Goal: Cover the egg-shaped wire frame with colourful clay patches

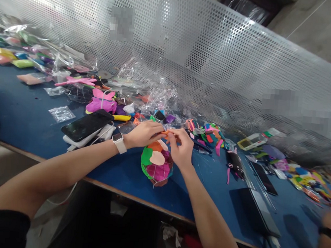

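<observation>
My left hand (146, 133), with a watch (119, 142) on its wrist, and my right hand (181, 148) meet near the middle of the view. Between their fingertips is a small piece of orange clay (166, 133), pinched from both sides. Just below my hands, a round wire-mesh form (158, 170) rests on the blue table, patched with green, pink, magenta, orange and brown clay. My left fingers partly cover the far side of this form. The orange piece is mostly hidden by my fingers.
A phone (88, 125) lies on white devices at left, near a purple butterfly-shaped piece (102, 103). Clear plastic wrappers (156, 94) pile against the perforated metal panel (172, 36). A black power bank (258, 211) stands at right on the blue table (127, 174). Other people sit at both sides.
</observation>
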Demonstrator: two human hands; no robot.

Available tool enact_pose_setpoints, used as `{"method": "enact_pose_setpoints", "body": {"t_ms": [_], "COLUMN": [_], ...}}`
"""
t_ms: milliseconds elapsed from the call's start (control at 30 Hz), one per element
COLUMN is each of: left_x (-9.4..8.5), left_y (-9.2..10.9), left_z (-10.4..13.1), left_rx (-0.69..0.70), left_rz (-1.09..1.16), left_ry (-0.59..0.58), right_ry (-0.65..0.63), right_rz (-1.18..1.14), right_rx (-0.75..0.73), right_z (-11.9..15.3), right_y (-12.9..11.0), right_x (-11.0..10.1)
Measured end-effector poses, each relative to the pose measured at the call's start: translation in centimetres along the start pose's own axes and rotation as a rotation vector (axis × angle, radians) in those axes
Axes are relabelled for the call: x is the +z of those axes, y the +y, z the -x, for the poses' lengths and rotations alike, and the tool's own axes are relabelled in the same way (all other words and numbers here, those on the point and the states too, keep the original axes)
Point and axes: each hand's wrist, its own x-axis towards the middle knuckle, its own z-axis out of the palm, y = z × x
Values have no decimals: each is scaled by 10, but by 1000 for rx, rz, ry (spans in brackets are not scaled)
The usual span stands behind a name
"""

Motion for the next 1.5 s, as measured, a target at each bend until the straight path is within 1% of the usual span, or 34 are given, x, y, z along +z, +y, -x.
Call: {"method": "enact_pose_setpoints", "body": {"t_ms": [200,333,533,633,733,833,933,1033,1233,1367,1500], "left_x": [0,-1,-3,-1,1,1,0,1,1,0,0], "left_y": [2,3,6,6,5,4,4,5,5,4,4], "left_z": [1,2,0,-1,-2,-2,-2,-2,-2,-1,-1], "left_rx": [-57,-77,-108,-142,-175,-203,-224,-218,-202,-220,-190], "left_rz": [30,80,231,298,346,356,346,329,328,338,321], "left_ry": [34,50,50,36,57,80,74,85,157,154,152], "right_ry": [4,5,27,26,34,12,-13,-32,-82,-134,-103], "right_rz": [54,5,-106,-157,-176,-173,-171,-164,-74,-51,-86], "right_rx": [9,37,156,167,191,198,176,177,153,149,175], "right_z": [4,5,3,3,4,4,3,2,1,1,1], "right_y": [4,5,3,4,6,7,5,3,1,-1,-2], "right_x": [3,4,7,7,7,6,4,3,3,3,4]}}
